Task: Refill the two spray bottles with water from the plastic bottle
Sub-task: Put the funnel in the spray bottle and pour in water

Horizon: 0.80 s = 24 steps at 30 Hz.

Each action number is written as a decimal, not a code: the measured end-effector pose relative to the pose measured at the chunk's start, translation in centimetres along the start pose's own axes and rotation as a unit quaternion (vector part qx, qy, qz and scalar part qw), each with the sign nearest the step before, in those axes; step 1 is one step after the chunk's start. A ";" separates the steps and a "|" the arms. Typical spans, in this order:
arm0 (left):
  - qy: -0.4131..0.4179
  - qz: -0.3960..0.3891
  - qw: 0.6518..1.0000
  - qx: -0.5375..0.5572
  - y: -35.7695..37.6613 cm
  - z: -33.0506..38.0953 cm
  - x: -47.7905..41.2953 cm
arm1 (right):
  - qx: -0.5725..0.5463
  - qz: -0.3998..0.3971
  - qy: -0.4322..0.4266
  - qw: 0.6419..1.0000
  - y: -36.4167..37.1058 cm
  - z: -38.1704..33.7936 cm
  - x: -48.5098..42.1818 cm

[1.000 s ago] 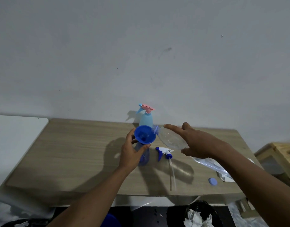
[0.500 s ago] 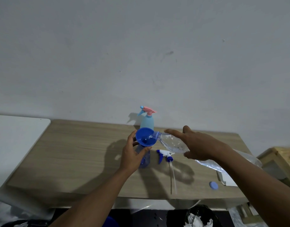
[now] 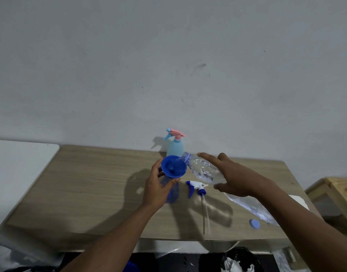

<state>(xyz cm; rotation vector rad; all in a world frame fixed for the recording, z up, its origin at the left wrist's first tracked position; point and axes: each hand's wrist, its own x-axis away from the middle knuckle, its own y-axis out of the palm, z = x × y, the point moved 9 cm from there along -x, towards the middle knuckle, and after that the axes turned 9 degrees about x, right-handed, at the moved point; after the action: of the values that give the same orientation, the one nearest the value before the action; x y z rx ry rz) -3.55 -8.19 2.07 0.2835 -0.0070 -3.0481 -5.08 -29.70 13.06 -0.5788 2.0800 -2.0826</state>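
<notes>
Right grip (image 3: 237, 177) clasps plastic bottle (image 3: 202, 170); left grip (image 3: 156, 187) holds spray bottle (image 3: 173, 191).

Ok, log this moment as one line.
phase: pouring; left hand grips translucent blue spray bottle with blue plastic funnel; right hand tilts clear plastic bottle, mouth at funnel rim; pale blue spray bottle capped, behind

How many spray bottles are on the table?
2: the pale bottle stands at the back; the blue bottle, funnel on top, is held by the left hand.
</notes>
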 end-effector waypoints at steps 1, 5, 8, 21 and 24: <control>-0.004 0.001 1.000 0.000 0.0 -0.1 0.0 | -0.022 0.012 -0.001 1.000 0.0 0.1 0.0; -0.012 0.004 1.000 -0.003 0.0 -0.3 -0.1 | -0.135 0.094 0.012 0.986 -0.4 1.6 0.5; -0.006 0.005 1.000 -0.008 -0.1 -0.5 -0.1 | -0.192 0.172 0.054 0.965 -0.3 4.3 1.6; 0.001 0.004 1.000 -0.010 -0.1 -0.6 -0.1 | -0.313 0.316 0.256 0.858 4.5 12.8 6.0; 0.001 0.002 1.000 -0.014 -0.1 -0.6 -0.1 | -0.332 0.332 0.270 0.840 4.8 13.3 6.4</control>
<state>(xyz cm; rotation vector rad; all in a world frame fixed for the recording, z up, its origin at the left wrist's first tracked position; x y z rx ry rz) -3.34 -8.09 1.55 0.2839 0.0348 -3.0408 -6.88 -44.58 9.04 0.7095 2.7437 -1.1672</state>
